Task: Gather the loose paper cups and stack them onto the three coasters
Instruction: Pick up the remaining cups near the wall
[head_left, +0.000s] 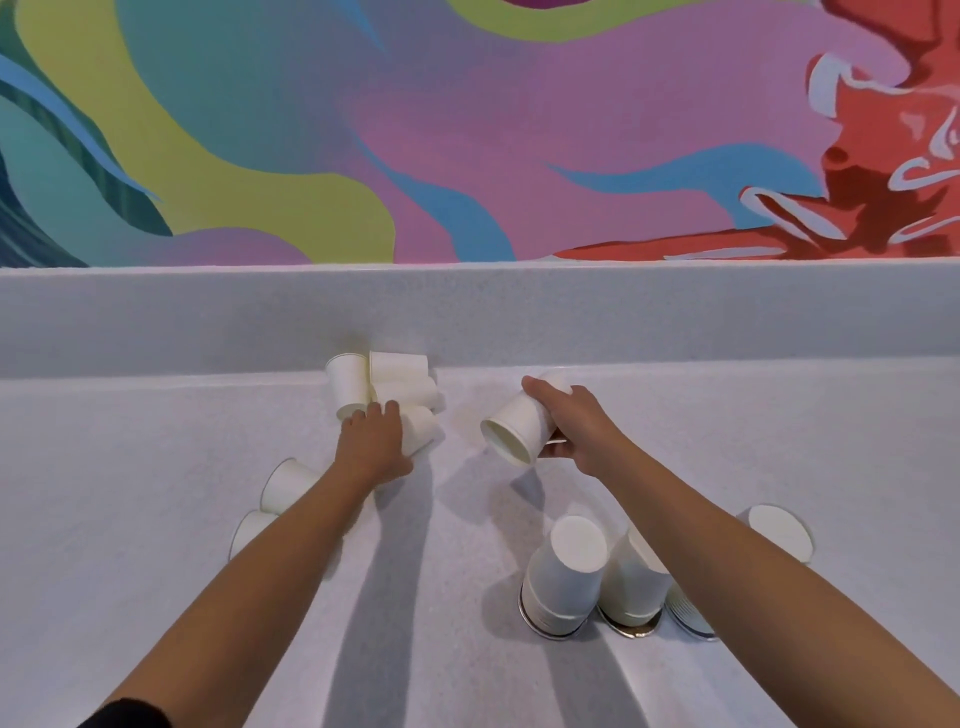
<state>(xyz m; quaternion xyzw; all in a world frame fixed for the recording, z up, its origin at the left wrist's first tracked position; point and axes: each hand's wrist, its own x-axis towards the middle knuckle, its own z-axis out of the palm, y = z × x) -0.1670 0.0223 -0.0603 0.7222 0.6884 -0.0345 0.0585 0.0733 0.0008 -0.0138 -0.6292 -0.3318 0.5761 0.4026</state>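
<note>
My right hand (574, 423) grips a white paper cup (514, 434) on its side above the counter, mouth facing me. My left hand (374, 441) reaches into a cluster of loose cups (387, 382) by the back ledge, its fingers curled over one lying cup (421, 428). Two more loose cups (283, 486) lie under my left forearm. At the front right, upside-down cup stacks stand on shiny coasters: a left stack (563, 571) and a middle stack (634, 584). A third coaster (688, 618) shows partly under my right arm. Another cup (779, 530) lies beyond that arm.
The white speckled counter (156, 519) ends in a raised back ledge (467, 312) below a colourful mural wall. Shadows of my arms fall across the counter's middle.
</note>
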